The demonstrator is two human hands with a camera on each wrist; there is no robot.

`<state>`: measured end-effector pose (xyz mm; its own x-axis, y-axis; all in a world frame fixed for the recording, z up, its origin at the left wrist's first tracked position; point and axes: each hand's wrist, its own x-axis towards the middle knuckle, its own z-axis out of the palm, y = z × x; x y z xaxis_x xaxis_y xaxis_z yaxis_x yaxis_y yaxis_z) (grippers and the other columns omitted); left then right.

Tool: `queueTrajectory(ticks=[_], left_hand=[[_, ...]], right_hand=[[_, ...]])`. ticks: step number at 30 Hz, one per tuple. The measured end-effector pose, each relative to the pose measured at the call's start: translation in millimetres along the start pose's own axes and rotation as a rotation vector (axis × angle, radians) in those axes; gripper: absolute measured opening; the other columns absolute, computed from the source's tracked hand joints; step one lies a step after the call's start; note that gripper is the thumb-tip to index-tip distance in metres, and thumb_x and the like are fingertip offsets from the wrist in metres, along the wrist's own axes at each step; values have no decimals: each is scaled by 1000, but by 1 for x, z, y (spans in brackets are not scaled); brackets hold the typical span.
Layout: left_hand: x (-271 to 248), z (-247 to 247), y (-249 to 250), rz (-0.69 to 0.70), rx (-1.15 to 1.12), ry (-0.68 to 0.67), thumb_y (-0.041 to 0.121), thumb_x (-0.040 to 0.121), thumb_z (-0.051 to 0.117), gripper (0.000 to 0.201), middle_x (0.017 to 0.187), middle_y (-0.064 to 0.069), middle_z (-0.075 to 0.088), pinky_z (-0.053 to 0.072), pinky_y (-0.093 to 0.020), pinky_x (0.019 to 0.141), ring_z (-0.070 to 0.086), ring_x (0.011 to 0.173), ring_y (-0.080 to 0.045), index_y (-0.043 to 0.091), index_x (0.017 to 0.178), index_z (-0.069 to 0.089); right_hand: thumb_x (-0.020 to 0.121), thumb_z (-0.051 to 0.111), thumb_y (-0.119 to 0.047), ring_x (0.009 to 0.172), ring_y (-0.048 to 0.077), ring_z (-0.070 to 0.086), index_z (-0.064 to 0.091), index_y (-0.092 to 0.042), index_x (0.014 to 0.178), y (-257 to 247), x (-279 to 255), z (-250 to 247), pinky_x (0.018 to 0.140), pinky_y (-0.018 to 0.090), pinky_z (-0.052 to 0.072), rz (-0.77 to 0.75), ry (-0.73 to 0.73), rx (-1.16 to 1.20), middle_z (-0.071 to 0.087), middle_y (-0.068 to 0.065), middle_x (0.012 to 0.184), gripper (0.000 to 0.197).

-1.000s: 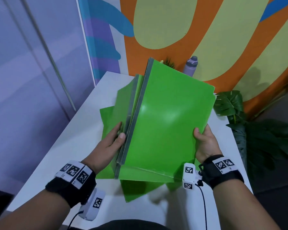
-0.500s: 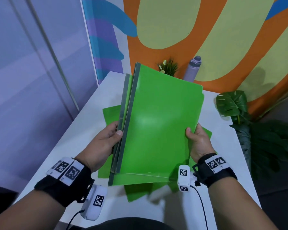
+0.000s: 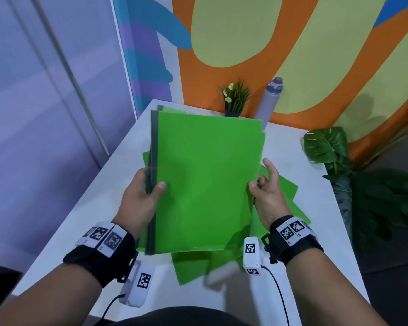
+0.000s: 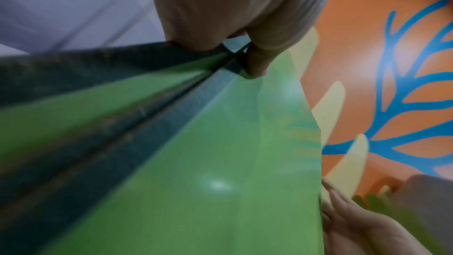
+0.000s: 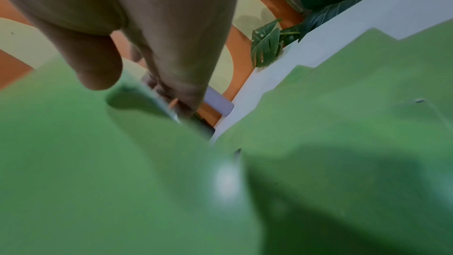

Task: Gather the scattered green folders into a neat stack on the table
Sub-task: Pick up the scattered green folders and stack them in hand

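A stack of green folders with dark spines on the left hangs tilted above the white table. My left hand grips its spine side, thumb on the top cover and fingers behind. The left wrist view shows that grip on the stack close up. My right hand is at the stack's right edge: the thumb tip touches the top cover and the fingers lie mostly straight beside the edge. More green folders lie fanned out on the table under the stack, and the right wrist view shows these loose folders too.
A small potted plant and a grey bottle stand at the table's far edge against the painted wall. A large-leafed plant stands off the table's right side. A glass wall runs along the left.
The held stack has come down and swung flatter, with its spines drawn together. My right hand's fingers have loosened from their grip on the right edge.
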<state>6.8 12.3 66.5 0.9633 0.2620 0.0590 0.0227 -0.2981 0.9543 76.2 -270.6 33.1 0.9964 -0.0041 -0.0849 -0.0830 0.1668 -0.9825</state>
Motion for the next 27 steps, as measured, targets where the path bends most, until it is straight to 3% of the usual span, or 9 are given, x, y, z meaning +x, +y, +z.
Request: queueTrajectory(ticks=[2, 5, 8, 12, 15, 17, 20, 23, 27], left_hand=[[6, -10, -13, -38, 49, 79, 17, 94, 58, 23, 101, 0, 63, 44, -34, 89, 57, 95, -18, 19, 115, 51], [13, -34, -37, -93, 101, 166, 18, 94, 58, 20, 101, -4, 61, 41, -37, 87, 55, 96, -25, 22, 113, 52], [18, -56, -63, -166, 65, 227, 16, 93, 59, 17, 89, -2, 57, 44, -47, 91, 56, 93, -33, 22, 107, 53], [11, -67, -80, -242, -35, 200, 10, 94, 57, 21, 86, 2, 57, 42, -48, 97, 52, 91, -24, 19, 113, 54], [4, -67, -88, -250, -55, 160, 12, 93, 59, 26, 106, -4, 68, 42, -50, 102, 59, 104, -28, 19, 118, 58], [2, -69, -92, -263, -77, 122, 14, 92, 60, 25, 113, -6, 71, 44, -55, 102, 63, 110, -32, 21, 116, 62], [5, -71, -84, -243, -95, 74, 12, 92, 60, 18, 92, 6, 73, 47, -51, 95, 63, 93, -25, 27, 101, 66], [14, -74, -62, -171, -134, 42, 3, 95, 54, 21, 73, 16, 67, 46, -37, 78, 57, 72, -6, 22, 95, 63], [27, -75, -34, -50, -172, 24, -1, 95, 50, 27, 103, -2, 64, 41, -40, 93, 52, 99, -19, 21, 104, 64]], right_hand=[[93, 51, 6, 108, 20, 57, 36, -27, 141, 6, 3, -8, 96, 39, 44, 35, 31, -143, 56, 6, 123, 60], [94, 57, -12, 115, 26, 59, 60, -17, 122, 32, 6, -34, 102, 41, 44, 157, 124, -662, 63, 9, 126, 29], [91, 62, -23, 118, 34, 58, 58, -5, 128, 74, 6, -59, 103, 43, 44, 376, 152, -1032, 61, 18, 128, 41], [84, 66, -44, 123, 37, 48, 45, -16, 134, 102, -2, -66, 100, 45, 45, 559, 101, -1365, 49, 17, 130, 61], [83, 67, -38, 121, 37, 50, 46, -15, 135, 107, -1, -60, 99, 43, 46, 565, 93, -1336, 51, 17, 129, 60], [89, 63, -22, 112, 36, 57, 49, -6, 136, 99, 5, -53, 94, 36, 48, 515, 120, -1162, 50, 22, 133, 52], [95, 52, -8, 113, 32, 56, 47, 0, 138, 69, 13, -46, 94, 33, 44, 308, 214, -907, 46, 22, 143, 44], [96, 50, -10, 128, 31, 49, 53, -9, 132, 25, 18, -41, 108, 41, 36, 67, 254, -716, 52, 15, 139, 37], [88, 49, -16, 97, 27, 62, 67, -35, 97, -34, 22, -29, 92, 46, 49, -258, 200, -522, 68, 14, 102, 27]])
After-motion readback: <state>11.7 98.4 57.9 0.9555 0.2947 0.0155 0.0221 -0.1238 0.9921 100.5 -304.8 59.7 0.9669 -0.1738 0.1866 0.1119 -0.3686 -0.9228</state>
